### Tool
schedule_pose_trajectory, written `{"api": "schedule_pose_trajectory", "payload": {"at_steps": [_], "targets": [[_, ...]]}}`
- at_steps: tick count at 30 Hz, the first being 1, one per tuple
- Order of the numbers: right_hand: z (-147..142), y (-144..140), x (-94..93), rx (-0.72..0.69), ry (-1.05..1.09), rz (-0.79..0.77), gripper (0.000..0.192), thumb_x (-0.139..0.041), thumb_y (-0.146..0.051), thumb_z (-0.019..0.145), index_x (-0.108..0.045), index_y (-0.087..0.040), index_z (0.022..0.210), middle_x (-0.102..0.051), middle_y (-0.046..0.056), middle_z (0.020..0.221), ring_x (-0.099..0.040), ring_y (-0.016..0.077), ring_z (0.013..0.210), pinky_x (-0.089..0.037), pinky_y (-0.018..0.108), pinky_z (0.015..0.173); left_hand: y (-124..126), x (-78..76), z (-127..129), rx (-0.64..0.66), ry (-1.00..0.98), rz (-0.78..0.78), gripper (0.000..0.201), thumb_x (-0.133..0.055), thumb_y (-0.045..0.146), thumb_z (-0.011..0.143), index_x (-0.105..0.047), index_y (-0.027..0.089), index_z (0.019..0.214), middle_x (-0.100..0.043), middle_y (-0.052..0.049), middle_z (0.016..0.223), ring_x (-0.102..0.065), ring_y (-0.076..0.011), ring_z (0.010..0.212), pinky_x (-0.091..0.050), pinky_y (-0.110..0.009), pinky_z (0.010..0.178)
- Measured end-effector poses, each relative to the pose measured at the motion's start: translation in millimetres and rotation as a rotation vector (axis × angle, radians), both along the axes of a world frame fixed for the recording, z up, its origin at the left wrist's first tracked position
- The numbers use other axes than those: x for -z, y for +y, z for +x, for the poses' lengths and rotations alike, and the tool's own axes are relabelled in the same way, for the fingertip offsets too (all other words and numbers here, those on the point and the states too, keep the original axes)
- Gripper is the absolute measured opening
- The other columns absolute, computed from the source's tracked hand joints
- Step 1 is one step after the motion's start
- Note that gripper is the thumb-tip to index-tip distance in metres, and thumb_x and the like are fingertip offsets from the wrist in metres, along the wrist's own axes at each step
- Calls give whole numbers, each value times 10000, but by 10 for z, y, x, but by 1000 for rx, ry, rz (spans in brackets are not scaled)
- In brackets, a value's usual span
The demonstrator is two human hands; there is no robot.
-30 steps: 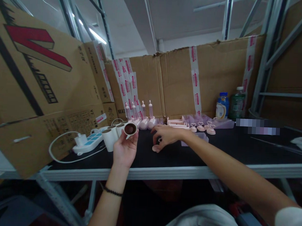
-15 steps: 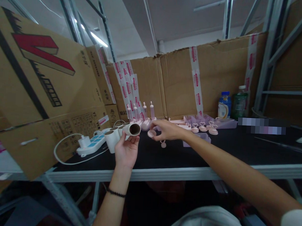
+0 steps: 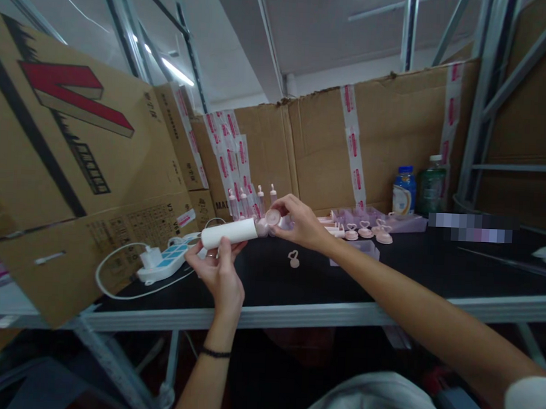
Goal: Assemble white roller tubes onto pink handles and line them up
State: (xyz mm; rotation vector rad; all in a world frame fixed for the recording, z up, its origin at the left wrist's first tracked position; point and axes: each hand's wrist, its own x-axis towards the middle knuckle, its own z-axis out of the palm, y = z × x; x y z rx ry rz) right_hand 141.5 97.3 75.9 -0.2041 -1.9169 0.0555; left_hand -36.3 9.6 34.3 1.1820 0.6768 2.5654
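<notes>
While my left hand [image 3: 222, 277] pinches 1 white tube [image 3: 229, 233], slightly tilted above the black table [image 3: 269, 284], my right hand [image 3: 303, 224] pinches a pink disc [image 3: 273, 217] near the tube's end, light, steady grips probably serving both best.

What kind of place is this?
Probably a small workshop or storeroom corner: the black work surface sits in a metal rack, taped cardboard walls it in behind, and several pink heart-topped pieces stand on it.
</notes>
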Motion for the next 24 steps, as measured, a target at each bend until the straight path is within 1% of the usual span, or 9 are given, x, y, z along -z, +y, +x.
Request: {"api": "schedule_pose_trajectory", "payload": {"at_steps": [3,6,10,13,18,21,24], "targets": [[5,-29,7,-38,-71,-4,323,-702,-191,801,-562,-184,1092,-651,75,1067,-631,213,969,-513,340,863,-1,4,10,-18,23,-3,589,-829,351,787,-365,266,1140,-631,-91,1232,-715,-226,1042,-652,-416,812],[6,-42,23,-41,-112,-47,331,-700,-202,818,-561,-176,1117,-683,73,1065,-653,209,956,-503,322,842,-17,2,28,0,19,0,585,-834,324,781,-374,264,1137,-637,-82,1216,-721,-214,1019,-652,-388,801],[14,-67,23,-50,-154,-71,347,-770,-318,827,-610,-167,1095,-709,73,1047,-665,211,937,-500,310,829,-50,2,53,41,15,-12,552,-828,291,792,-399,266,1139,-645,-69,1216,-722,-197,1010,-646,-364,808],[11,-82,16,-71,-166,-56,394,-820,-382,808,-661,-162,1093,-731,88,1072,-682,228,978,-516,332,870,-62,7,62,61,22,-16,539,-827,292,797,-414,265,1141,-654,-70,1217,-723,-204,1015,-646,-364,796],[-8,-57,38,-112,-145,8,419,-814,-321,843,-710,-182,1224,-742,106,1170,-694,233,1086,-526,352,965,-56,8,64,70,36,-16,546,-834,279,792,-416,265,1144,-647,-74,1248,-717,-198,1024,-646,-352,793],[-12,-32,63,-121,-126,34,485,-801,-278,861,-689,-193,1325,-730,118,1222,-698,226,1113,-530,343,984,-55,3,66,73,41,-21,545,-832,274,793,-414,261,1141,-640,-82,1256,-719,-198,1011,-647,-354,787],[-15,-23,76,-111,-133,46,533,-803,-264,860,-666,-221,1373,-725,111,1259,-700,218,1139,-532,338,1000,-58,0,73,71,46,-15,542,-831,272,793,-415,259,1140,-637,-86,1261,-714,-202,1025,-648,-354,783]]}}
